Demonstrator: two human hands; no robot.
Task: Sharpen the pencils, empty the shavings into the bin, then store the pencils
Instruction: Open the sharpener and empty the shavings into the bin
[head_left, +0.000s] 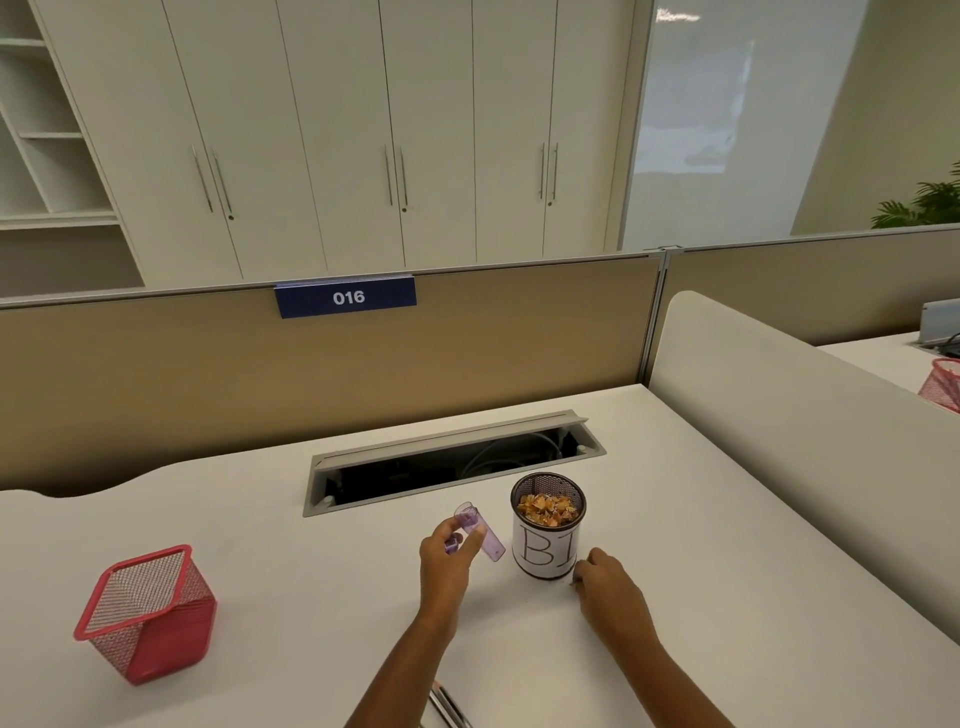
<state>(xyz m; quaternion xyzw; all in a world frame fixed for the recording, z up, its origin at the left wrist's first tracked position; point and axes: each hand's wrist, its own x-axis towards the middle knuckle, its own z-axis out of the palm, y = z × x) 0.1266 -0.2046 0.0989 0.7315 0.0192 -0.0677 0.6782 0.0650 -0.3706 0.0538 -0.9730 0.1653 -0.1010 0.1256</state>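
Left hand (447, 564) pinches the see-through purple plastic sharpener case (482, 531). Its long axis is slanted, top end pointing up and away-left. The black mesh paper-wrapped bin (545, 553) full of shavings sits between both hands. Right hand (609, 583) rests curled by its base, can't tell if it's holding anything.

Translucent purple plastic sharpener (479, 531), paper-wrapped black mesh bin (547, 525)
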